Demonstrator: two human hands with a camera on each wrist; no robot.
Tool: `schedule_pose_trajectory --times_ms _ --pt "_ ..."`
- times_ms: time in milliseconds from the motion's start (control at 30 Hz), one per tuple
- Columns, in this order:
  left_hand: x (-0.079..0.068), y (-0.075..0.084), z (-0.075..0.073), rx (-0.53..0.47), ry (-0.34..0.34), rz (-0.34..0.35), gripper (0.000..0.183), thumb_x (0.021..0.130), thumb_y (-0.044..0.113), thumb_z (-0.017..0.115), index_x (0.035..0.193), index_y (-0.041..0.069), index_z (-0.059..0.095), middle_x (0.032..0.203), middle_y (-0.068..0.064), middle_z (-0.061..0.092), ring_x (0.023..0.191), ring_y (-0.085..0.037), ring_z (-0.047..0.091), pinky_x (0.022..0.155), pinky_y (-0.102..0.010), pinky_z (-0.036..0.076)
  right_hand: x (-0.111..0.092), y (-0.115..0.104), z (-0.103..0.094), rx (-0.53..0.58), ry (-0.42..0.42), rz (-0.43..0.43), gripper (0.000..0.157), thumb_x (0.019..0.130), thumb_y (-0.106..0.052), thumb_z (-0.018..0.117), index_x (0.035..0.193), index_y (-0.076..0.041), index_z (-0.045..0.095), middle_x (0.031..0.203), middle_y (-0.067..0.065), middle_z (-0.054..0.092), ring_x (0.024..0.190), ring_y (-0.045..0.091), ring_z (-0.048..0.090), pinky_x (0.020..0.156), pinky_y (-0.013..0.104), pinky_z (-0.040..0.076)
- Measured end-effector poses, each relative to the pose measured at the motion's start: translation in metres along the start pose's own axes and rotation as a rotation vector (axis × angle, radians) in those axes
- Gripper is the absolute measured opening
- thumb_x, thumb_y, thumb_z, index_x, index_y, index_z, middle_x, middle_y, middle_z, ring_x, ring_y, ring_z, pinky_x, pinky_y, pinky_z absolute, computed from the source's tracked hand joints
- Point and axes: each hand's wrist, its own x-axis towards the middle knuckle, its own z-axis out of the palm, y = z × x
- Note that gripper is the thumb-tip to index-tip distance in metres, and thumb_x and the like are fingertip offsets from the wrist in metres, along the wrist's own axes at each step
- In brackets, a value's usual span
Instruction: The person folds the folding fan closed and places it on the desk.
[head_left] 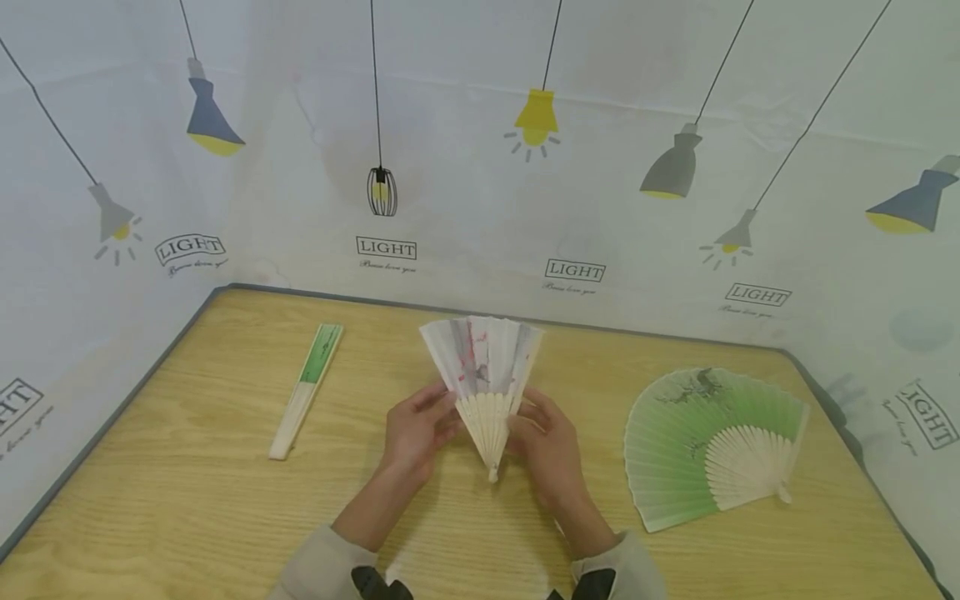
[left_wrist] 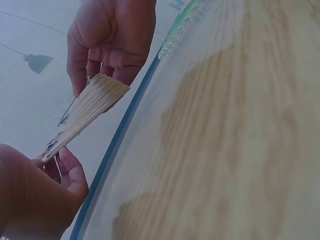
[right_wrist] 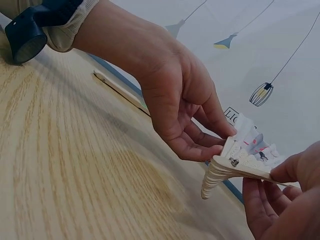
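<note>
A half-spread white folding fan (head_left: 480, 354) with pink blossom and grey print is held between both hands, its pale ribs narrowing to a pivot towards the person. The left hand (head_left: 411, 429) pinches the fan's left edge between thumb and fingers. At the other edge, the right hand (head_left: 551, 446) grips the outer rib. In the left wrist view the fan's ribs (left_wrist: 87, 117) appear end-on, between the left hand (left_wrist: 40, 192) below and the right hand (left_wrist: 112, 40) above. The right wrist view shows the metal pivot pin (right_wrist: 233, 162) and stacked rib ends.
On the wooden table (head_left: 225, 517), a folded green fan (head_left: 307, 392) lies to the left. A spread green fan (head_left: 675, 442) lies to the right. Behind the table hangs a white sheet (head_left: 465, 125) printed with lamps.
</note>
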Motion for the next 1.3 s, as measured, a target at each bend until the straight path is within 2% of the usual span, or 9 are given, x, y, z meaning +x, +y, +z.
schedule_pose_trajectory --times_ms 467,767,1300 --pt "-0.0003 0.0008 0.0006 0.014 0.000 -0.006 0.031 0.083 0.004 0.061 0.114 -0.001 0.057 0.096 -0.011 0.061 0.082 -0.021 0.062 0.073 -0.034 0.053 -0.0007 0.0004 0.0009 0.005 -0.051 -0.017 0.043 0.083 0.002 0.055 0.124 -0.007 0.047 0.107 0.021 0.056 0.083 0.024 0.060 0.070 0.039 0.053" --pt "-0.0005 -0.0003 0.0011 0.008 -0.017 0.001 0.033 0.083 0.003 0.061 0.114 -0.003 0.055 0.096 -0.013 0.062 0.080 -0.021 0.062 0.071 -0.033 0.053 -0.0012 0.0001 0.0017 0.021 -0.084 -0.001 0.044 0.084 0.004 0.055 0.125 -0.008 0.047 0.109 0.023 0.054 0.091 0.024 0.059 0.073 0.039 0.053" --pt "-0.0020 0.0013 -0.0010 0.046 -0.040 -0.008 0.033 0.083 0.008 0.062 0.114 0.000 0.056 0.099 -0.013 0.061 0.083 -0.021 0.062 0.075 -0.034 0.052 -0.0024 -0.0027 0.0022 -0.003 -0.118 -0.003 0.043 0.085 0.003 0.053 0.126 -0.006 0.046 0.108 0.021 0.055 0.092 0.025 0.058 0.073 0.039 0.052"
